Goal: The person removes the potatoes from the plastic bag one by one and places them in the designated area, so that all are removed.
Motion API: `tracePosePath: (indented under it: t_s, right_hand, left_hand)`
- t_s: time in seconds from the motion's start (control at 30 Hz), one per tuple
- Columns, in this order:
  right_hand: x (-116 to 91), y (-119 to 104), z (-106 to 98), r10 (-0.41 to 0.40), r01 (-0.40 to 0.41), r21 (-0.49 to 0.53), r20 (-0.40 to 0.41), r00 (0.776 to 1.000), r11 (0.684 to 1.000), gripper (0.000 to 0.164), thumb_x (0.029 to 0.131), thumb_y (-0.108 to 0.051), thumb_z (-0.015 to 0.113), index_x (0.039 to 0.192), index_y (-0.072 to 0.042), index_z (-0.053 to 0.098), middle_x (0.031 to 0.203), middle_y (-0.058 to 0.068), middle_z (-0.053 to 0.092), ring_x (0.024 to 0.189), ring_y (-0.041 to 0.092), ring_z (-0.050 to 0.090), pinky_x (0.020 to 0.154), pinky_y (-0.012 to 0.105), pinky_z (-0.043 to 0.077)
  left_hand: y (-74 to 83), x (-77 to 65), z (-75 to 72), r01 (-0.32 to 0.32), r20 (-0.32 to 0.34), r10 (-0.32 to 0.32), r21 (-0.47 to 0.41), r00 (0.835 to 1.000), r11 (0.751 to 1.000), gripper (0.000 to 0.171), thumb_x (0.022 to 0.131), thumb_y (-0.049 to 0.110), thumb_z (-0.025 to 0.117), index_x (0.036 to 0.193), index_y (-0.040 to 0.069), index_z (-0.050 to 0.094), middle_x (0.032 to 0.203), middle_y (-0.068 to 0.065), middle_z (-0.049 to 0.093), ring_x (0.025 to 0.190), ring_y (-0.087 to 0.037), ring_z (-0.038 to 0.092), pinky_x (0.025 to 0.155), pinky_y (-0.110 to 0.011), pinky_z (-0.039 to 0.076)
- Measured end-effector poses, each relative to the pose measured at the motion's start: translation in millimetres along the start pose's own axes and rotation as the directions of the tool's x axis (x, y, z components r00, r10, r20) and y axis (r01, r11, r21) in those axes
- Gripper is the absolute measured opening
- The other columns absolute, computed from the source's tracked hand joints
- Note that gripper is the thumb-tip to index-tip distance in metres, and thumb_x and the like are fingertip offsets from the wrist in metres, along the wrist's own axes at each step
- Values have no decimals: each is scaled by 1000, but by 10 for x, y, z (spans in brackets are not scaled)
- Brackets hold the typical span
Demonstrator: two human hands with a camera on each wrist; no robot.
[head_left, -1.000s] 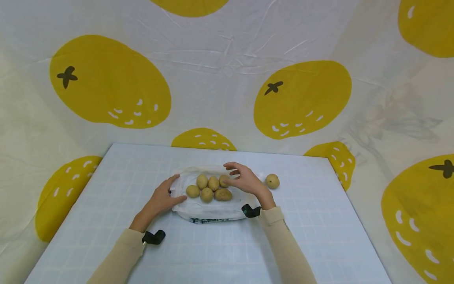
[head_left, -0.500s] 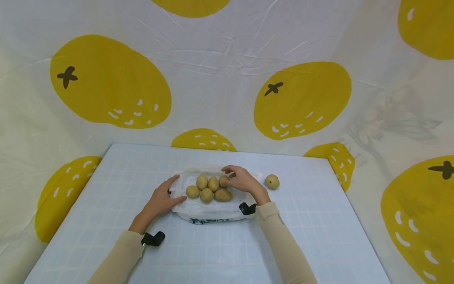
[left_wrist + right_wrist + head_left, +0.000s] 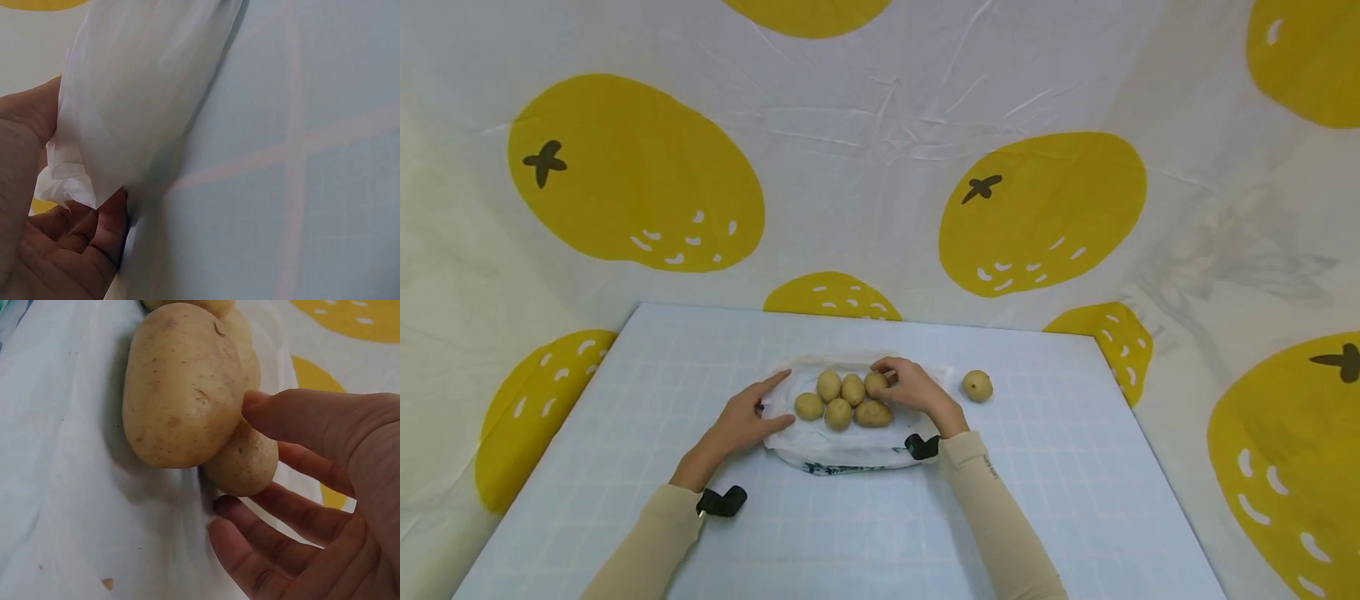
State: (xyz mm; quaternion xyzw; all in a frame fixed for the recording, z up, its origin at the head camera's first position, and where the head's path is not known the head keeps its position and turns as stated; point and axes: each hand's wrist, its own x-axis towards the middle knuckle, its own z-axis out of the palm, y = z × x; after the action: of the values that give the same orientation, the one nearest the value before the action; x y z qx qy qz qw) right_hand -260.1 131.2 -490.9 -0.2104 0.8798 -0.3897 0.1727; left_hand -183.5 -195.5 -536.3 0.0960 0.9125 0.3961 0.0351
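Note:
Several pale yellow potatoes (image 3: 838, 414) lie in a cluster on a white plastic bag (image 3: 850, 450). My right hand (image 3: 913, 387) is at the cluster's back right, thumb and fingers curved around one potato (image 3: 876, 382). In the right wrist view, that potato (image 3: 245, 459) sits between the thumb and fingers, partly hidden behind a larger potato (image 3: 181, 384). At the bag's left end, my left hand (image 3: 741, 421) holds the plastic, with thumb and forefinger spread. Its other fingers curl under the bag's edge (image 3: 119, 137) in the left wrist view.
One loose potato (image 3: 977, 386) rests on the table right of the bag. The light blue checked table (image 3: 820, 542) ends at the back against a white curtain (image 3: 865, 192) printed with yellow fruit.
My right hand has come down and its fingers have drawn in around the back right potato. The left forefinger has shifted slightly inward over the bag; the potatoes have stayed in place.

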Motion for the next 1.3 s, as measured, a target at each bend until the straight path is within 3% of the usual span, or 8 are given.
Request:
tracePosePath:
  t_s: [0.17, 0.4, 0.8, 1.3]
  right_hand:
    - [22, 27, 19, 4, -5, -23, -15, 1000, 1000, 42, 95, -21, 74, 133, -6, 65, 134, 12, 66, 113, 28, 65, 95, 44, 56]
    - [34, 56, 46, 22, -23, -31, -36, 999, 999, 40, 95, -22, 75, 132, -8, 66, 132, 9, 67, 110, 26, 64, 94, 43, 56]
    - [21, 63, 76, 3, -7, -49, -74, 997, 999, 40, 94, -19, 75, 131, -6, 67, 128, 11, 68, 107, 26, 65, 91, 41, 56]
    - [-138, -137, -34, -7, 6, -7, -162, 987, 1000, 43, 93, -18, 74, 133, -8, 65, 133, 10, 66, 112, 29, 65, 91, 41, 58]
  left_hand:
    - [12, 3, -33, -5, 25, 4, 30, 1000, 1000, 77, 91, 39, 77, 157, 14, 45, 149, -30, 51, 132, -48, 53, 107, -65, 45]
    - [16, 5, -35, 34, 32, -35, 32, 999, 999, 81, 90, 39, 79, 156, 11, 43, 155, -30, 45, 138, -50, 48, 110, -64, 44]
    - [5, 29, -8, 48, 36, -49, 25, 998, 999, 83, 88, 40, 80, 157, 12, 42, 158, -30, 42, 143, -51, 43, 113, -66, 40]
    - [3, 24, -21, 54, 22, -54, 13, 998, 998, 83, 89, 39, 79, 157, 12, 41, 159, -28, 41, 135, -47, 51, 109, -64, 44]
